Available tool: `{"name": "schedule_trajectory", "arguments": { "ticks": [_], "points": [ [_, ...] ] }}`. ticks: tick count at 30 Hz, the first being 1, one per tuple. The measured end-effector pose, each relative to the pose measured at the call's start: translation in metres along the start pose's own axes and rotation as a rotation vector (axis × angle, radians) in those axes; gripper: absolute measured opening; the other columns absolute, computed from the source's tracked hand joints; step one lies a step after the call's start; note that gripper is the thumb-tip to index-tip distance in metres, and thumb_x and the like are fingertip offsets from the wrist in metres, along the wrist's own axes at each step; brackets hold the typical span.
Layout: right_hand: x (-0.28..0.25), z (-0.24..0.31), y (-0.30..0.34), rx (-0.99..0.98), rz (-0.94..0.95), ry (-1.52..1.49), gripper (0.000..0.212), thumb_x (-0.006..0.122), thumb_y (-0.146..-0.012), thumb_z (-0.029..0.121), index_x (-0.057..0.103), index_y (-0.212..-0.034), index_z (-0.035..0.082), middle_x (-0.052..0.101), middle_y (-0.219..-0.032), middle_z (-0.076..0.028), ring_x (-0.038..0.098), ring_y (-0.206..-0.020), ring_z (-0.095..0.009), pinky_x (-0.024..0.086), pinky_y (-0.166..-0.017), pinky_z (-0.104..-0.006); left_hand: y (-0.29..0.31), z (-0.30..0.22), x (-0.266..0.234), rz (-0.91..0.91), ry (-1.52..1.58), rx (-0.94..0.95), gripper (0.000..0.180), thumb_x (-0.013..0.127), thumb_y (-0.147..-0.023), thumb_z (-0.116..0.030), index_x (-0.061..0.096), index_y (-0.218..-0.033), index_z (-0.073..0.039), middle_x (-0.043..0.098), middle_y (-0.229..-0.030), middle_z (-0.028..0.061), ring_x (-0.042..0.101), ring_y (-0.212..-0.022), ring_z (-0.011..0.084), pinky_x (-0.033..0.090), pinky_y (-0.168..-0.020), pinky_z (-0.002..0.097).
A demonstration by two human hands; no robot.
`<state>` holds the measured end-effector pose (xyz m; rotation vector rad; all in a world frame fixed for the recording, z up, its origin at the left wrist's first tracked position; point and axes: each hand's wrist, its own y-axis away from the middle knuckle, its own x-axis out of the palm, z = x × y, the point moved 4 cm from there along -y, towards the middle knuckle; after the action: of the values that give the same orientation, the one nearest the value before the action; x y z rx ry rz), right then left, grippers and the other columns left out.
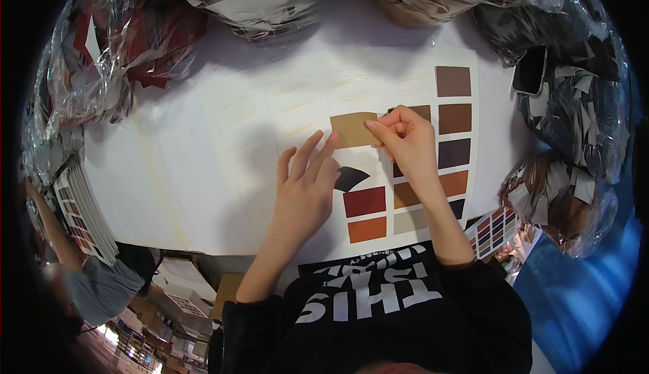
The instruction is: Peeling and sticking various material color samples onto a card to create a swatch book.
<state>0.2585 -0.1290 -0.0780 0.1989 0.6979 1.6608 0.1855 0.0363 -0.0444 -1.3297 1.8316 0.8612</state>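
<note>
My right hand [409, 137] pinches the right edge of a tan rectangular swatch [353, 131] between thumb and fingers, over a white card [291, 97]. Close to the swatch's left edge, my left hand [307, 181] has its fingers spread. A dark curved swatch [352, 179] sits against the left hand's thumb side; whether the hand touches it is unclear. Below it on the card are a red swatch [364, 202] and an orange swatch [367, 229]. Further right, columns hold brown [453, 81], dark purple [453, 153] and beige [410, 221] swatches, partly behind my right arm.
Clear plastic bags of cut pieces [263, 2] line the far edge, with red pieces [128, 36] at left and grey pieces [574, 104] at right. A phone [530, 71] lies among the right bags. Stacked swatch cards [88, 215] stand left, near another person's arm [54, 229].
</note>
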Motion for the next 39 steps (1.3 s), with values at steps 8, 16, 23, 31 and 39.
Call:
{"name": "schedule_trajectory", "arguments": {
  "ticks": [8,16,23,31,39],
  "points": [
    [0.000,0.003,0.002,0.004,-0.022,0.028,0.018,0.069,-0.085,0.012,0.057,-0.076,0.001,0.059,-0.057,-0.002,0.047,-0.046,-0.005,0.037,-0.045,-0.0224,-0.001,-0.002,0.002,-0.016,-0.075,0.009,0.007,0.060,-0.085,-0.007,0.053,-0.086,-0.007,0.055,-0.134,0.0071,0.044,-0.129,0.0242,0.033,-0.102,0.0468],
    [-0.009,0.025,0.003,-0.228,-0.140,0.772,0.024,0.070,-0.084,0.016,0.054,-0.072,0.002,0.052,-0.052,-0.009,0.049,-0.046,-0.014,0.040,-0.048,-0.0269,-0.002,-0.002,0.000,-0.033,-0.020,-0.025,0.007,0.058,-0.087,-0.006,0.055,-0.092,-0.006,0.057,-0.131,0.0065,0.047,-0.127,0.0230,0.033,-0.101,0.0452],
    [-0.010,0.007,0.057,0.015,0.258,-0.372,0.013,0.066,-0.087,0.008,0.059,-0.098,0.004,0.060,-0.073,0.002,0.052,-0.054,-0.002,0.036,-0.047,-0.0179,0.022,-0.013,-0.013,-0.235,0.385,-0.236,0.037,0.044,-0.088,0.003,0.056,-0.122,-0.004,0.059,-0.127,0.0055,0.048,-0.123,0.0209,0.028,-0.100,0.0384],
    [-0.003,-0.024,0.074,0.009,0.175,-0.207,0.009,0.064,-0.089,0.007,0.058,-0.089,0.001,0.055,-0.058,0.002,0.049,-0.050,-0.002,0.035,-0.046,-0.0183,0.055,-0.023,0.008,-0.225,0.301,-0.250,0.035,0.053,-0.086,0.002,0.058,-0.120,-0.005,0.057,-0.131,0.0056,0.047,-0.125,0.0217,0.029,-0.099,0.0367],
    [-0.014,-0.029,0.046,-0.014,0.107,-0.070,0.010,0.063,-0.090,0.006,0.059,-0.084,-0.001,0.056,-0.060,0.000,0.049,-0.049,-0.004,0.038,-0.047,-0.0185,0.067,-0.018,0.012,-0.212,0.053,-0.171,0.039,0.061,-0.082,-0.002,0.058,-0.120,-0.007,0.052,-0.136,0.0073,0.045,-0.126,0.0250,0.032,-0.100,0.0404]
  ]
}}
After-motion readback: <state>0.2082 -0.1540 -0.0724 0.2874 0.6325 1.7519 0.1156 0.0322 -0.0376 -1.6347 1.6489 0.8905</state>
